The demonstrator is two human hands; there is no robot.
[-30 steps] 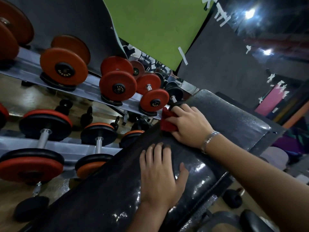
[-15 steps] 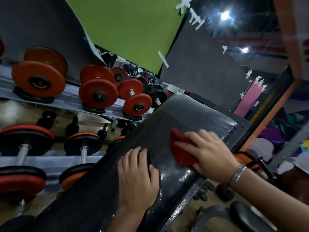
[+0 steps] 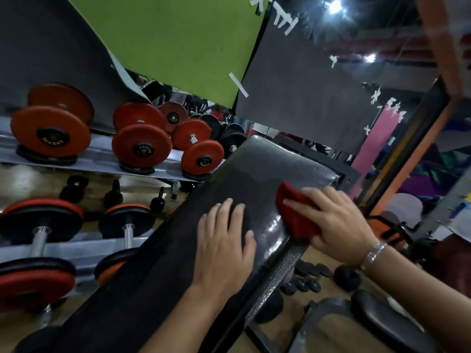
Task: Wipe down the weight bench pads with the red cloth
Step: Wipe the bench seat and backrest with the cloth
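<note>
The long black vinyl bench pad point(image 3: 242, 174) runs diagonally. The right hand point(image 3: 339, 222) grips the folded red cloth point(image 3: 295, 220), pressing it at the pad's right edge, above the speckled metal frame point(image 3: 275, 273). The left hand point(image 3: 224, 240) lies flat, fingers spread, mid-pad. Bare pad stretches beyond both hands. Left of the pad, red-plated dumbbells point(image 3: 141, 146) bear small lettering too blurred to read.

Count by kind, head view. Hands: two, the left hand point(image 3: 224, 247) and the right hand point(image 3: 336, 220). Red cloth point(image 3: 295, 215): one. Black bench pad point(image 3: 254, 174): one in full view. Silver bracelet point(image 3: 373, 254): one. Dumbbell rack rails: two, an upper rail point(image 3: 102, 151) and a lower rail point(image 3: 84, 248). Small kettlebells on the floor: at least two point(image 3: 113, 196) point(image 3: 158, 201). Ceiling lights: two point(image 3: 335, 6) point(image 3: 369, 58). Dumbbells are partly cut off; no exact total.
</note>
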